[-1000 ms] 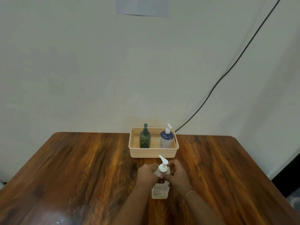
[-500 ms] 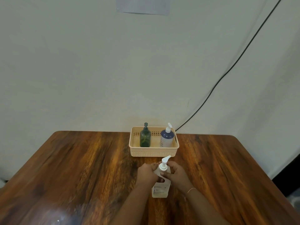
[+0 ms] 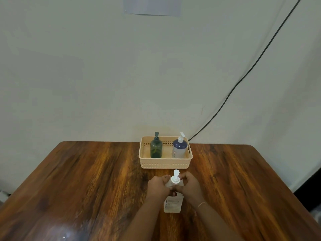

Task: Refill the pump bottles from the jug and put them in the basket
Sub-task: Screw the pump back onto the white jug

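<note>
Clear pump bottle (image 3: pixel 173 204): stood upright on the wooden table (image 3: pixel 86 180), at 6 o'clock from the basket and just clear of its near wall; its white pump head (image 3: pixel 175 177) pointed toward 12 o'clock.
Left hand (image 3: pixel 157 186): was curled closed around the bottle's shoulder from the 9 o'clock side, fingers wrapped against the neck.
Right hand (image 3: pixel 189 186): was closed on the pump collar and neck from the 3 o'clock side, fingers meeting the left hand's in front of the bottle; a thin bracelet (image 3: pixel 201 204) sat on the wrist.
Basket (image 3: pixel 165 165): a beige perforated tray at the far edge of the table, near the wall.
Green pump bottle (image 3: pixel 156 147): stood upright inside the basket, toward its 9 o'clock side.
Blue pump bottle (image 3: pixel 179 147): stood upright inside the basket at its 3 o'clock end, with a white pump, apart from the green one.
Black cable (image 3: pixel 243 79): ran down the wall from 1 o'clock to behind the basket.
</note>
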